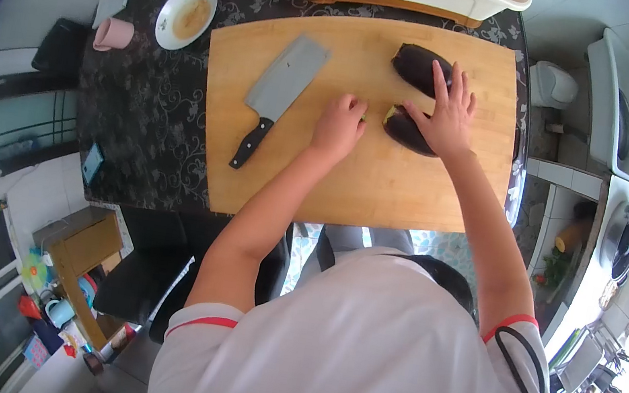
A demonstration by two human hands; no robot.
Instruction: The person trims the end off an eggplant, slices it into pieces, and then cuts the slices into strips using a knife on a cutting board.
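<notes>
Eggplant [408,133], the near one, slants far-left to near-right, partly under the spread right hand [449,123] — left hand [339,125], apart, pinches a greenish bit [364,118].

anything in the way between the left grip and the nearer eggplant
Nothing visible is. Between the left grip, with a small greenish bit at its fingertips, and the pale end of the nearer eggplant lies only bare cutting board. From the other side, the right grip covers part of that eggplant.
</notes>
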